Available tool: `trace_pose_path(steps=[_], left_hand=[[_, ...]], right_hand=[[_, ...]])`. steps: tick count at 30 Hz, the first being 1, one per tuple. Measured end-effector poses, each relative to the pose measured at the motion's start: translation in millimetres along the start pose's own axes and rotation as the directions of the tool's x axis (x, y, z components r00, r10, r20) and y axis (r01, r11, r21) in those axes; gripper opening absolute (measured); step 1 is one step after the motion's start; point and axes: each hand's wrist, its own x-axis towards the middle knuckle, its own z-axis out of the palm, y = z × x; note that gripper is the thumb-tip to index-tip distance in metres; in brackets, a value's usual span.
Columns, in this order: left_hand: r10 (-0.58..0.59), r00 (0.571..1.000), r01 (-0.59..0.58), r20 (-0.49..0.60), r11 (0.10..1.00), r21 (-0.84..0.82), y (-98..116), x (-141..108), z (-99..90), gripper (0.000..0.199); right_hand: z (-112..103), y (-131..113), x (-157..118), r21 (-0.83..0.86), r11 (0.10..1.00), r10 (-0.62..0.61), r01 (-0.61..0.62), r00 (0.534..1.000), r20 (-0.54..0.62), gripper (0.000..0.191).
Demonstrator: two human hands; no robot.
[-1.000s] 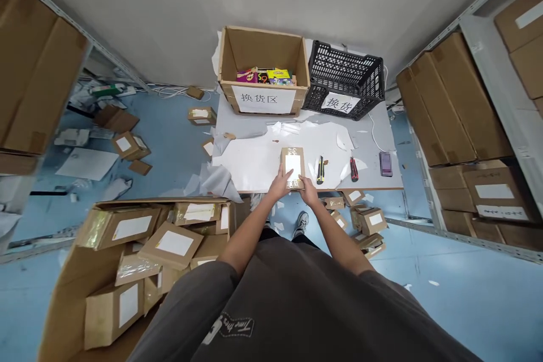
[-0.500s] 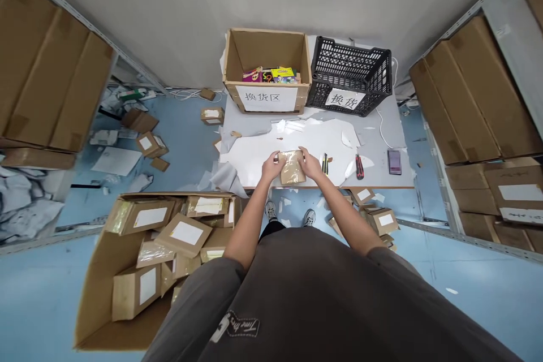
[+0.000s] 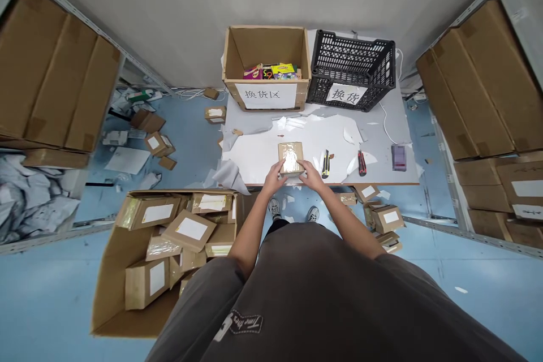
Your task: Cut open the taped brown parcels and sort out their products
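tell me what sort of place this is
Probably a warehouse or parcel-handling room: large shelved boxes on both sides, a big open carton of labelled parcels, and two box cutters on the worktable.

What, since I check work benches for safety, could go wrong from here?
The small box, between the left hand and right hand near the front edge of the table, might drop if the grip slips.
The yellow knife lies close to the right hand, which could brush it; I can't tell whether its blade is out.
Paper scraps by the shoes might be slippery.
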Motion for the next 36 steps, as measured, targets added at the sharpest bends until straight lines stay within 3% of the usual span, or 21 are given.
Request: trace_pose_path(steps=[4,9,12,14,17,21,23,26,30,33,36], left_hand=[[-0.043,0.996,0.042,-0.075,0.999,-0.016,6.3,10.9,-5.2,0.072],[-0.144,0.974,0.142,-0.176,0.99,-0.023,17.6,48.7,-21.5,0.062],[-0.307,0.936,0.311,-0.173,0.951,-0.003,16.3,70.2,-10.5,0.06],[-0.359,0.925,0.356,-0.123,0.933,-0.045,10.1,75.8,2.5,0.064],[-0.297,0.951,0.288,-0.083,0.952,-0.103,-5.7,64.2,15.8,0.073],[-0.14,0.985,0.138,-0.098,0.99,-0.025,-29.1,18.7,16.8,0.075],[-0.073,0.997,0.073,-0.001,0.997,0.018,-36.9,-5.6,19.0,0.082],[-0.064,0.989,0.06,0.133,0.998,0.036,-39.5,-28.0,30.2,0.083],[-0.073,0.994,0.073,0.086,0.997,0.006,-28.1,-26.2,33.5,0.063],[-0.022,0.999,0.023,0.035,0.998,-0.051,-11.7,-9.7,11.8,0.055],[-0.044,0.994,0.035,-0.1,0.996,-0.086,7.7,15.8,-13.1,0.051]], right_hand=[[-1.4,-11.1,7.9,-0.077,0.997,0.002,-0.008,0.997,-0.072,0.061],[-25.0,-19.3,51.6,-0.193,0.981,0.015,-0.037,0.994,-0.111,0.058],[-19.9,-12.8,77.0,-0.183,0.97,0.151,-0.16,0.987,-0.06,0.06],[-9.3,-4.7,84.3,-0.161,0.958,0.241,-0.238,0.971,-0.004,0.063],[4.2,10.0,76.0,-0.104,0.959,0.265,-0.264,0.964,-0.001,0.067],[11.2,27.8,36.2,-0.035,0.982,0.184,-0.185,0.982,-0.047,0.064],[17.5,33.1,11.2,-0.03,0.992,0.126,-0.125,0.991,0.034,0.063],[34.3,34.6,-19.5,-0.044,0.995,0.101,-0.095,0.978,0.181,0.079],[42.8,26.5,-29.9,-0.073,0.986,0.159,-0.149,0.975,0.158,0.078],[21.4,14.9,-13.7,-0.079,0.995,0.07,-0.064,0.995,0.069,0.062],[-8.4,0.7,17.1,-0.083,0.997,-0.009,0.006,0.999,-0.038,0.054]])
